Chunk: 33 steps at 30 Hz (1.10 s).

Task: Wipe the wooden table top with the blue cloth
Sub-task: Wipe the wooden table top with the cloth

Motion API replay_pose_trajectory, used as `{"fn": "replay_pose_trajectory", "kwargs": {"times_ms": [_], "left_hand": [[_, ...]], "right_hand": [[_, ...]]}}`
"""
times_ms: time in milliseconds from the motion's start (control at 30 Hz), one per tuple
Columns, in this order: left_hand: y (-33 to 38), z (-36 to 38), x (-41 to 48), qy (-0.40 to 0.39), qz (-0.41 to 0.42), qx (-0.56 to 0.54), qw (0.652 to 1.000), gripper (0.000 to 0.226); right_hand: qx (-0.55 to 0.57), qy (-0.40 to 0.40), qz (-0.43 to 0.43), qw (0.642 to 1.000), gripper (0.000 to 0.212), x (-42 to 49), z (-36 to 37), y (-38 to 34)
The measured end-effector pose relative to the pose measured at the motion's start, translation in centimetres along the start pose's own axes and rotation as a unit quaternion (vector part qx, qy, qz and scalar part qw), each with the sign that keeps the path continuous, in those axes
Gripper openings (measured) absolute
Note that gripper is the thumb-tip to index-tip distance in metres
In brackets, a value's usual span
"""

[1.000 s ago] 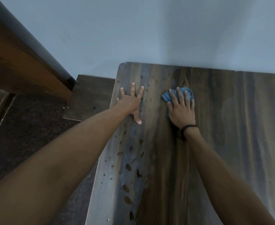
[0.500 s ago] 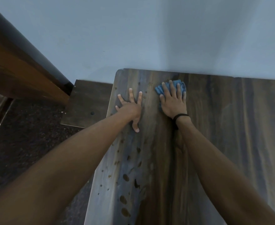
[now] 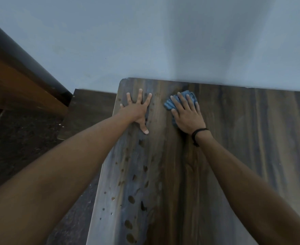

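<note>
The wall (image 3: 163, 41) runs flush along the far edge of the desk (image 3: 243, 156), and that is the first hazard. A forward stroke from here has almost no desk left, so the cloth (image 3: 168, 104) could jam against the paint and leave a damp smear.

The desk itself is broad. Most of it, out toward its right side, looks unwiped to me, and short strokes bunched in its far left corner could leave that stretch missed.

The left hand (image 3: 136, 110) is planted flat near the desk's left edge, its fingers (image 3: 140, 96) spread wide, seemingly taking weight. The surface around it looks wet, so the palm could skid toward that edge. It also covers a patch the cloth cannot reach until the hand lifts.

The right hand (image 3: 188, 115) lies flat on the cloth, fingers straight and slightly apart, pressing rather than gripping. The cloth sits crumpled beneath it on the desk, close to the far edge. With nothing pinching it, a quick pull could leave it behind or roll it into a lump that only streaks.

The drops (image 3: 131, 199) strung down the desk's left side could be dragged into smears or flicked off the desk onto the floor (image 3: 22, 156).
</note>
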<state>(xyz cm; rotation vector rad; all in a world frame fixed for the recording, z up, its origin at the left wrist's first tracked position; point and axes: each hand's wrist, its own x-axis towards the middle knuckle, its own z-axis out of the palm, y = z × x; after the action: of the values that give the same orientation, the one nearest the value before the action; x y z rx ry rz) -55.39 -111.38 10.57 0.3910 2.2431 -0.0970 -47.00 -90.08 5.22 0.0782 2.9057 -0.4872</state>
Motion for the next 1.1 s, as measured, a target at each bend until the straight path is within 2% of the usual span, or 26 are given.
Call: {"fn": "replay_pose_trajectory", "kwargs": {"times_ms": [167, 300, 367, 533, 700, 900, 1000, 1100], "left_hand": [[-0.4, 0.3, 0.3, 0.002, -0.002, 0.000, 1.000, 0.165], [-0.3, 0.4, 0.6, 0.001, -0.004, 0.002, 1.000, 0.165], [-0.3, 0.3, 0.6, 0.002, -0.008, 0.006, 1.000, 0.165], [0.2, 0.1, 0.7, -0.013, -0.026, 0.004, 1.000, 0.165], [0.1, 0.2, 0.8, -0.008, -0.021, 0.007, 1.000, 0.165], [0.0, 0.4, 1.3, -0.002, -0.026, 0.002, 1.000, 0.169], [0.0, 0.4, 1.3, -0.003, -0.027, -0.001, 1.000, 0.168], [-0.1, 0.4, 1.1, 0.000, -0.021, 0.000, 1.000, 0.166]], "right_hand": [[0.044, 0.003, 0.082, 0.996, 0.057, 4.7, -1.0, -1.0], [0.013, 0.007, -0.005, 1.000, 0.055, 2.3, 0.5, -1.8], [0.002, 0.008, -0.011, 1.000, 0.054, 1.8, 0.2, -0.5], [0.041, 0.008, 0.077, 0.996, 0.057, 5.6, -1.2, -1.5], [0.008, -0.002, -0.021, 1.000, 0.055, 2.0, -0.2, -1.3], [0.037, 0.009, 0.083, 0.996, 0.057, 5.8, -1.7, -0.4], [0.032, 0.001, 0.033, 0.999, 0.057, 4.4, -0.8, -1.9], [-0.004, 0.013, -0.015, 1.000, 0.055, 2.0, -0.1, -0.4]]}}
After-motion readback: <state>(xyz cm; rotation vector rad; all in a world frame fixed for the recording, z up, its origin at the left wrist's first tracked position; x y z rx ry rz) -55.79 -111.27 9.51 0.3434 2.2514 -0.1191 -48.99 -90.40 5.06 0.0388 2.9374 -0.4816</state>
